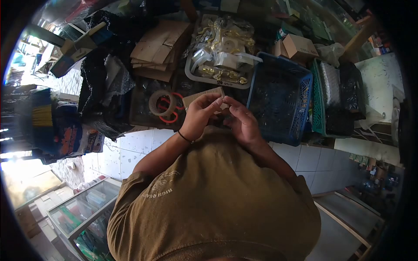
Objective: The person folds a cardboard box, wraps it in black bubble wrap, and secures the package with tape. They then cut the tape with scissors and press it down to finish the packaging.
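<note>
My left hand (202, 112), with a dark band at the wrist, is closed in a pinch in front of my chest. My right hand (244, 121) is closed too, its fingertips meeting those of the left. Between them is a small greyish piece (223, 96) that I cannot make out. A piece of cardboard (191, 99) shows just behind my left hand, partly hidden by it. To the left lie a roll of tape (152, 104) and red-handled scissors (176, 114). Beyond my hands stands a white tray (188, 71) with gold-coloured fittings in clear plastic bags (226, 43).
Stacked cardboard sheets (152, 50) lie at the back left, near black plastic wrapping (93, 82). On the right are a blue basket (308, 82), a green basket (319, 117) and a cardboard box (300, 47). A glass case (87, 209) stands behind me at the lower left.
</note>
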The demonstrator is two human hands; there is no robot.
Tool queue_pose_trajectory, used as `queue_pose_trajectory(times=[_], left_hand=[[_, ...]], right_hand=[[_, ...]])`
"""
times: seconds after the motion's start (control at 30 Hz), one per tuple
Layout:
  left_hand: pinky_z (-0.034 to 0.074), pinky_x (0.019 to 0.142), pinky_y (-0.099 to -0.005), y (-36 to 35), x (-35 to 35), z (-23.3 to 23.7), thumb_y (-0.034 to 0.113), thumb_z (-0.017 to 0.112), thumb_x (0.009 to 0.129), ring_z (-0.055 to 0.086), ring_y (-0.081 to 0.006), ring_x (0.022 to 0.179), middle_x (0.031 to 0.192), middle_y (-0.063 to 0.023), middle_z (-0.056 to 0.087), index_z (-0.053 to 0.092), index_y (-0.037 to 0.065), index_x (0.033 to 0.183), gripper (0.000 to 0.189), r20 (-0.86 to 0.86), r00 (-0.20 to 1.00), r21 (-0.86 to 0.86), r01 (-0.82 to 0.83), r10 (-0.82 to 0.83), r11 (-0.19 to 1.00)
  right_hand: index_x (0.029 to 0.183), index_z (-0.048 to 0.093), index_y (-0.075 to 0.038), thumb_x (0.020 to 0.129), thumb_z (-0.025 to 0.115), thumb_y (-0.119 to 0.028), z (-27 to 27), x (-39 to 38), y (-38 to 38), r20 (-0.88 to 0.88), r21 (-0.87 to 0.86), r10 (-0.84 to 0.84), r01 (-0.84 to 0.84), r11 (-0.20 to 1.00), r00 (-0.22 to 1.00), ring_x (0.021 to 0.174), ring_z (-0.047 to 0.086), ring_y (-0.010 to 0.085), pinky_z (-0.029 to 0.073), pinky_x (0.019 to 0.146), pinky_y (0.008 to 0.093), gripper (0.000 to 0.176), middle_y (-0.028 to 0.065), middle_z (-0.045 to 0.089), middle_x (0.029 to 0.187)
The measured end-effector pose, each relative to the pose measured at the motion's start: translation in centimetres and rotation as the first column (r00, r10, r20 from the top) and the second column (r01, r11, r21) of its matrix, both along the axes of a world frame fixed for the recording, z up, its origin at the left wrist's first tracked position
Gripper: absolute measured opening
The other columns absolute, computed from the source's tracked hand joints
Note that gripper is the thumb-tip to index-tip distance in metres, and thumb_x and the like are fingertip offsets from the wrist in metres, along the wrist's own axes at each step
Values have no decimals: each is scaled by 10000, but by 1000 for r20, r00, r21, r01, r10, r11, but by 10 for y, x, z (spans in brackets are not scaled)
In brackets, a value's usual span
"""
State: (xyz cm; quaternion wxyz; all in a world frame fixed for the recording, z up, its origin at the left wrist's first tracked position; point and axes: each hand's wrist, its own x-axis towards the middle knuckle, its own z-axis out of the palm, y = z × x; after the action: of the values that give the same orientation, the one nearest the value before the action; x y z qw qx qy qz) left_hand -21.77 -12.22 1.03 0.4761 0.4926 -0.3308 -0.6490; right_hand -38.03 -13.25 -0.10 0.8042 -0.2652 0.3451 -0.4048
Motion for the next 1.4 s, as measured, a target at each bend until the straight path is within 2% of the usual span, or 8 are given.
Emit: queue_pose_trajectory(times=[0.37,0.57,0.77,0.93,1.17,1.27,1.33,1.4], left_hand=[[441,630,-198,-8,-6,-3,218,562,897,553,-52,754,812,12,585,601,51,978,190,-169,985,38,-11,18,999],[447,615,-210,-7,0,-6,174,597,876,546,-64,680,787,-5,602,616,31,912,149,39,990,-49,-132,134,990],[457,543,-250,-9,13,1,171,645,818,564,-82,603,726,-40,626,647,-14,847,188,413,906,-21,114,-95,993],[485,615,-320,-6,11,2,150,665,760,635,-225,663,728,-137,646,666,1,833,166,714,697,-228,322,-68,919],[483,674,-339,-2,17,7,220,687,733,617,-264,748,781,-135,625,651,12,938,294,738,604,72,371,-300,926],[442,802,-382,0,30,-16,294,717,701,554,-286,952,957,-129,584,557,48,1143,531,799,600,-238,242,48,941],[388,897,-412,1,37,-20,288,758,642,456,-292,1093,1110,-111,510,439,84,1271,734,948,178,-313,400,262,861],[350,931,-439,0,40,-26,313,767,620,418,-317,1129,1164,-120,475,435,91,1272,766,941,207,-335,428,269,840]], right_hand=[[1269,487,-94,872,508,-167,1,2,0,118,-37,72,-68,997,990,980,510,97,395,736,240,405,13,548,1177],[1288,461,-72,885,519,-188,-8,6,5,-150,-146,-15,-7,989,989,900,520,71,411,673,213,423,8,565,1117],[1078,600,-38,838,626,-226,-11,4,-11,-492,-461,-219,-39,887,843,767,536,57,414,633,208,306,-6,615,899],[918,639,-18,823,649,-214,-3,6,-4,-627,-424,-173,-147,894,760,715,547,79,427,622,234,218,42,632,830],[892,626,-2,855,618,-180,-15,5,-3,-657,-468,-296,-67,881,693,690,536,54,432,623,212,182,21,618,755],[888,619,-7,862,608,-166,-28,-1,-16,-559,-325,-244,61,944,792,685,535,61,438,630,208,161,12,602,751],[888,614,-11,862,606,-161,-30,-3,-27,-562,-304,-225,54,951,796,684,534,64,443,632,208,152,8,592,750],[891,605,-15,865,596,-151,-36,-3,-35,-486,-274,-173,39,961,857,693,543,77,454,634,220,139,8,577,758]])
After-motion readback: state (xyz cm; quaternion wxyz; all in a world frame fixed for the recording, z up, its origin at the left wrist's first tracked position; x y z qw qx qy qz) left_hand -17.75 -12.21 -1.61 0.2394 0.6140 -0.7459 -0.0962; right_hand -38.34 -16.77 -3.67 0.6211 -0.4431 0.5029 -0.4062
